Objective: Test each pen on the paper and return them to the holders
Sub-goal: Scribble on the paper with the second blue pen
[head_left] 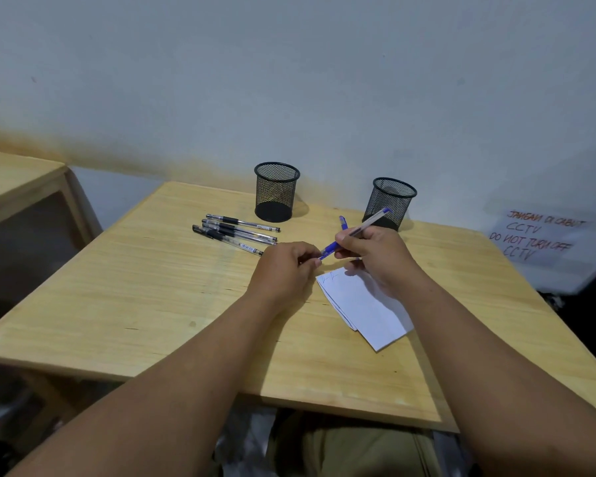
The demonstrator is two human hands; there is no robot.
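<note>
Two mesh holders [276, 192], three black pens [236, 232]; both hands' fingers [344, 241] grip one blue pen [353, 233]

Two bare forearms, no sleeves in sight, entering from the near edge, one at left and one at right. No watch, bracelet or ring visible on either wrist or on the fingers that show. Left hand [283, 266] and right hand [375, 251] both ungloved, nails short where visible. Forearms broad near the camera, tapering toward the wrists. Olive-khaki trousers [351, 452] at the near edge, below the surface's front rim, with a stitched seam running down the right side of the cloth. Upper arms and torso out of view.
</note>
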